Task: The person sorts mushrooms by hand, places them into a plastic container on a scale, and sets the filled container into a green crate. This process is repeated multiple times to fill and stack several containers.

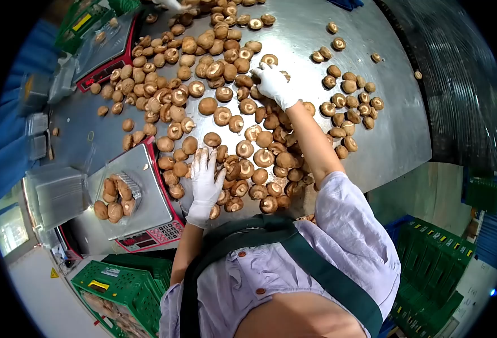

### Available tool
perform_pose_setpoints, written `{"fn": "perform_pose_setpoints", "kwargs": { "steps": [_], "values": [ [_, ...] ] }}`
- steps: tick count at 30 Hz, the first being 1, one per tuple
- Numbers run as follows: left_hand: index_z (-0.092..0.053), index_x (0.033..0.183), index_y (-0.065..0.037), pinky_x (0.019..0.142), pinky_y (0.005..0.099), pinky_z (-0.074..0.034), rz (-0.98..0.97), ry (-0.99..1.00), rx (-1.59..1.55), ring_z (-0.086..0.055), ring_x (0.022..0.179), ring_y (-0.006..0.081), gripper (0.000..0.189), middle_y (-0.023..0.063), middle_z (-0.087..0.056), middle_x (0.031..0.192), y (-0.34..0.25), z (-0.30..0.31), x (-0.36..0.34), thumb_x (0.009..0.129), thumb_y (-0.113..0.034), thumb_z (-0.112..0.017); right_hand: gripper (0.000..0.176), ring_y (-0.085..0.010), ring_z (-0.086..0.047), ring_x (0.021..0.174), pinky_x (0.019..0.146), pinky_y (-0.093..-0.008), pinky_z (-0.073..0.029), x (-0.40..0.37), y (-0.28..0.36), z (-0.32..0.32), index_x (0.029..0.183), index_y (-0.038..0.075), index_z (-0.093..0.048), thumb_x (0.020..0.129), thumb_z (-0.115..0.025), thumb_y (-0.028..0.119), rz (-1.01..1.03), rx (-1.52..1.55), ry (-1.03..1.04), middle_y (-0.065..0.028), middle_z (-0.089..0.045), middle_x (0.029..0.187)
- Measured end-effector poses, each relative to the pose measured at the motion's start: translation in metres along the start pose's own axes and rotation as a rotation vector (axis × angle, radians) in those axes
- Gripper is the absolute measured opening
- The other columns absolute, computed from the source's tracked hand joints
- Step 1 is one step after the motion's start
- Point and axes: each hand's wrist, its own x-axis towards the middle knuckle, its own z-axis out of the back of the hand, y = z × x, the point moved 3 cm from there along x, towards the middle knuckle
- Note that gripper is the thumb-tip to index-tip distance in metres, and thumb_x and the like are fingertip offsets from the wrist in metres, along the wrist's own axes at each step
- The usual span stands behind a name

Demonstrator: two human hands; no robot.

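Many brown mushrooms [222,116] lie spread over a metal table [395,129]. My left hand [205,180], in a white glove, rests palm down on mushrooms near the table's front edge, its fingers stretched out. Farther off, my right hand [273,84], also gloved, reaches onto the pile with its fingers bent down at some mushrooms; whether it grips one cannot be made out. To the left of my left hand, a clear plastic tray [131,188] with several mushrooms sits on a red-edged scale [161,194].
A second scale [105,50] stands at the back left, near a co-worker's gloved hand [169,4]. Stacked clear trays [57,194] are at the left edge. Green crates [119,287] stand at lower left, more green crates [429,259] at lower right. Dark plastic sheeting [457,84] hangs at right.
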Motion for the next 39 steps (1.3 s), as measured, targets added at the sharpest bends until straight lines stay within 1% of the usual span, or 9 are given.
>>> {"fn": "perform_pose_setpoints", "kwargs": {
  "steps": [3,7,11,15,17,19,21,26,39],
  "values": [
    [-0.042,0.132,-0.007,0.105,0.0482,-0.023,-0.008,-0.082,-0.059,-0.033,0.125,0.0398,0.057,0.0191,-0.038,0.135,0.002,-0.004,0.009,0.081,-0.025,-0.061,0.036,-0.0301,-0.053,0.101,0.085,-0.0380,-0.047,0.002,-0.015,0.000,0.106,0.013,-0.063,0.072,-0.057,0.004,0.012,0.132,-0.198,-0.0084,-0.059,0.102],
    [-0.043,0.131,-0.006,0.104,0.0473,-0.026,0.004,-0.091,-0.071,-0.035,0.124,0.0390,0.056,0.0208,-0.041,0.133,-0.001,-0.002,0.006,0.081,-0.021,-0.061,0.035,-0.0293,-0.060,0.091,0.080,-0.0349,-0.049,-0.030,-0.002,0.033,0.109,0.009,-0.060,0.076,-0.060,0.001,-0.180,0.459,-0.175,-0.0096,-0.062,0.102],
    [-0.046,0.128,-0.004,0.102,0.0427,-0.032,0.045,-0.181,-0.229,-0.041,0.121,0.0367,0.054,0.0199,-0.045,0.130,-0.007,0.006,0.010,0.078,-0.015,-0.065,0.041,-0.0214,-0.057,0.102,0.085,-0.0292,-0.050,-0.072,0.019,0.041,0.124,0.002,-0.046,0.087,-0.058,0.011,-0.362,1.764,0.075,-0.0125,-0.052,0.119],
    [-0.048,0.126,-0.002,0.098,0.0363,-0.039,-0.047,-0.350,-0.379,-0.047,0.118,0.0315,0.056,0.0181,-0.048,0.128,-0.037,0.036,0.015,0.075,-0.010,-0.068,0.045,-0.0265,-0.057,0.104,0.080,-0.0326,-0.055,-0.115,0.071,0.050,0.126,-0.001,-0.044,0.089,-0.057,0.020,-0.259,2.126,0.253,-0.0166,-0.049,0.124],
    [-0.048,0.125,-0.001,0.096,0.0365,-0.041,-0.059,-0.437,-0.421,-0.050,0.114,0.0311,0.056,0.0177,-0.049,0.127,-0.051,0.051,0.015,0.074,-0.011,-0.070,0.046,-0.0248,-0.058,0.100,0.080,-0.0330,-0.053,-0.129,0.088,0.028,0.125,-0.001,-0.046,0.089,-0.056,0.026,-0.115,2.133,0.306,-0.0146,-0.054,0.120],
    [-0.048,0.124,0.000,0.093,0.0377,-0.042,-0.006,-0.414,-0.558,-0.053,0.109,0.0311,0.059,0.0182,-0.051,0.123,-0.058,0.064,0.014,0.072,-0.015,-0.073,0.039,-0.0202,-0.058,0.098,0.083,-0.0319,-0.049,-0.146,0.111,0.011,0.123,0.000,-0.050,0.092,-0.051,0.024,-0.341,2.005,0.264,-0.0105,-0.058,0.115],
    [-0.049,0.123,0.000,0.091,0.0387,-0.043,-0.108,-0.384,-0.441,-0.055,0.104,0.0321,0.060,0.0186,-0.053,0.120,-0.045,0.051,0.006,0.071,-0.019,-0.074,0.036,-0.0183,-0.057,0.099,0.087,-0.0301,-0.045,-0.154,0.129,-0.001,0.119,-0.001,-0.055,0.092,-0.048,0.021,-0.112,1.596,0.312,-0.0078,-0.060,0.113],
    [-0.048,0.122,0.000,0.094,0.0375,-0.041,0.068,-0.404,-0.551,-0.051,0.109,0.0335,0.053,0.0185,-0.052,0.120,-0.022,0.050,-0.042,0.077,-0.019,-0.068,0.032,-0.0136,-0.058,0.095,0.085,-0.0281,-0.044,-0.164,0.165,0.016,0.118,0.003,-0.057,0.093,-0.045,0.018,-0.028,0.885,0.288,-0.0104,-0.064,0.105],
    [-0.040,0.129,-0.001,0.099,0.0367,-0.040,0.333,-0.785,-0.374,-0.046,0.118,0.0337,0.057,0.0195,-0.045,0.128,0.040,0.113,-0.140,0.077,-0.005,-0.065,0.026,-0.0086,-0.056,0.084,0.076,-0.0226,-0.046,-0.174,0.178,0.003,0.113,0.000,-0.060,0.092,-0.052,0.014,-0.072,0.973,0.457,-0.0037,-0.064,0.096]
  ]
}}
